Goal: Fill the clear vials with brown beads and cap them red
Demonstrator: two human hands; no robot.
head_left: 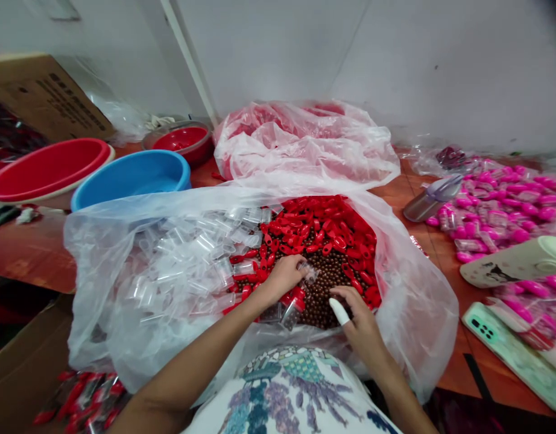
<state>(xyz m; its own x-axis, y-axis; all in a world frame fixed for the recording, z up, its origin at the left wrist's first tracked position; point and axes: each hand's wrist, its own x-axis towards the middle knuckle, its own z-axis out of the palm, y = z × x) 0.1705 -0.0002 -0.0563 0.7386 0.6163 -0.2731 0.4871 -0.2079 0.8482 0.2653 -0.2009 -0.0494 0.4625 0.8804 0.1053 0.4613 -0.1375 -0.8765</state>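
Note:
A wide translucent plastic bag (pixel 416 301) lies open in front of me. Clear plastic tubes (pixel 183 259) fill its left part, red caps (pixel 323 223) its back right, and small brown balls (pixel 327 271) its middle. My left hand (pixel 284 277) is closed on a clear tube (pixel 309 272) over the balls. My right hand (pixel 357 313), with a white cover on its thumb, hovers at the right edge of the balls, fingers apart and holding nothing. Filled tubes with red caps (pixel 291 312) lie just below my left hand.
Blue (pixel 133 178) and red (pixel 52 169) basins stand at the left. Behind is another plastic bag (pixel 305 144). At the right lie pink-capped tubes (pixel 517 199), a grey bottle (pixel 429 199), a cream flask (pixel 517 262) and a phone (pixel 513 355). Red-capped tubes (pixel 83 398) sit lower left.

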